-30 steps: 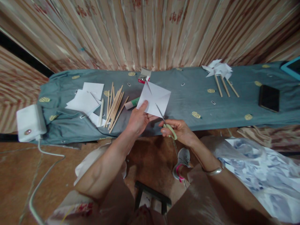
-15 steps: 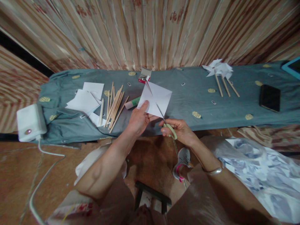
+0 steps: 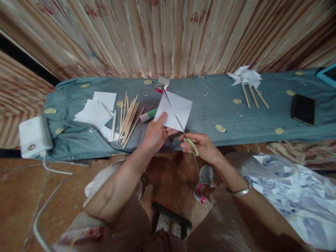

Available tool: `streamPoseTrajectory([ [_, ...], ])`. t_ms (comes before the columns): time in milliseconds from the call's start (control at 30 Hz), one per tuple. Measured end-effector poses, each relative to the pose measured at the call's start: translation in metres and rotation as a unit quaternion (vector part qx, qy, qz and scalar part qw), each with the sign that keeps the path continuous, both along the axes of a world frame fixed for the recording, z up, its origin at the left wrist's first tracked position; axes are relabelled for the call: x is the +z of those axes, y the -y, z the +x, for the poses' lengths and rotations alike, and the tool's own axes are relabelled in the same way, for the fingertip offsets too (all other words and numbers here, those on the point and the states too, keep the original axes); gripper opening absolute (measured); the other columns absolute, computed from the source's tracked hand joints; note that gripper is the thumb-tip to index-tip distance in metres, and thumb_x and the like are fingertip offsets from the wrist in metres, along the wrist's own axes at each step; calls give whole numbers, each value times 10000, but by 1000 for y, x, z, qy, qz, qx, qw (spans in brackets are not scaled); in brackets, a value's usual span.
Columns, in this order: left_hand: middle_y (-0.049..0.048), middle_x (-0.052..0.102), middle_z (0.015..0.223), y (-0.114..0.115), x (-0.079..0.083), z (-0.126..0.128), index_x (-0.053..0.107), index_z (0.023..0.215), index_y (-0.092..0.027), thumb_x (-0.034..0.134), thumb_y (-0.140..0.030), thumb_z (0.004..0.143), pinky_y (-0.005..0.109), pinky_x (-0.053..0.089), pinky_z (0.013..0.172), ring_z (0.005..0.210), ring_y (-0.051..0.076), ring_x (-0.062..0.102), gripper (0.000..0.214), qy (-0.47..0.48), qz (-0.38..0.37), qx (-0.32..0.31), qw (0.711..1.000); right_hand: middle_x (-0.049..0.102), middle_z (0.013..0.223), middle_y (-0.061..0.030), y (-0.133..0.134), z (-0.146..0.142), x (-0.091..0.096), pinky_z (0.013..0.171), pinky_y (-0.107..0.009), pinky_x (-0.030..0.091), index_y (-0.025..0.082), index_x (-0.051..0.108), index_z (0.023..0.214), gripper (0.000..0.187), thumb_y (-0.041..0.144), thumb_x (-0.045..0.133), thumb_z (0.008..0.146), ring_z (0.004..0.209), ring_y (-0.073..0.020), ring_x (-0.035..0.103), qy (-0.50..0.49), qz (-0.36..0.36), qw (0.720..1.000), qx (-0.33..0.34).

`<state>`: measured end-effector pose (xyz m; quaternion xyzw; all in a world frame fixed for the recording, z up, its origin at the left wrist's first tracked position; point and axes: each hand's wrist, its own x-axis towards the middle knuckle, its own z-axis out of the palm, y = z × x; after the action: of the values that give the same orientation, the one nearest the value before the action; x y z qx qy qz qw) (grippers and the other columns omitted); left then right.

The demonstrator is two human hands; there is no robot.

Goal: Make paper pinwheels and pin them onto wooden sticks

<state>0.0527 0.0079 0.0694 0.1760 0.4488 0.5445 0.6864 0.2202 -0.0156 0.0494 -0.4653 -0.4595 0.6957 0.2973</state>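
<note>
A white square sheet of paper (image 3: 181, 106) is pinched in my left hand (image 3: 155, 133), thumb on top and fingers beneath. A slit runs into the sheet from its upper left corner. My right hand (image 3: 200, 145) grips scissors (image 3: 192, 144) by their pale green handles, and the blade lies over the paper's lower right part, pointing toward its middle. Just beyond the paper sits a small open red box (image 3: 160, 88) of metal pins or tacks. Left of the paper lies a green and pink tube (image 3: 148, 115), partly hidden by it.
Wooden sticks (image 3: 129, 120), a white candle-like stick (image 3: 113, 125) and white paper sheets (image 3: 93, 113) lie left on the cloth-covered table (image 3: 183, 78). Paper pinwheels (image 3: 246, 77) and a black phone (image 3: 303, 109) lie right. A white device (image 3: 35, 137) stands at the left edge. A plastic bag (image 3: 294, 189) sits lower right.
The view has shifted very slightly. Both hands, the paper and the scissors hold almost the same position.
</note>
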Motion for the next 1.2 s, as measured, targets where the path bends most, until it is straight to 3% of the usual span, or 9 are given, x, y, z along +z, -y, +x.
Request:
streamPoseTrajectory([
  [400, 46, 769, 834, 1, 4, 2, 648, 964, -158, 469, -211, 967, 408, 574, 905, 796, 186, 746, 187, 6, -3, 9, 1000, 602, 547, 57, 0, -2, 3, 507, -214, 420, 181, 687, 766, 424, 425, 913, 504, 493, -67, 516, 3, 2, 1000, -5],
  [967, 85, 771, 894, -1, -1, 1, 652, 983, -153, 565, -234, 930, 438, 543, 954, 1012, 251, 725, 131, 21, -1, 14, 1000, 609, 518, 55, -1, -2, -4, 493, -214, 416, 183, 703, 734, 408, 405, 927, 475, 474, -69, 518, -10, 10, 1000, -22],
  [1200, 80, 773, 866, -1, 2, 2, 651, 967, -144, 514, -219, 953, 449, 557, 936, 924, 240, 743, 157, 16, -8, 21, 1000, 608, 522, 57, 0, -3, -3, 485, -208, 413, 183, 705, 736, 413, 387, 934, 460, 468, -65, 513, -11, 4, 999, -30],
])
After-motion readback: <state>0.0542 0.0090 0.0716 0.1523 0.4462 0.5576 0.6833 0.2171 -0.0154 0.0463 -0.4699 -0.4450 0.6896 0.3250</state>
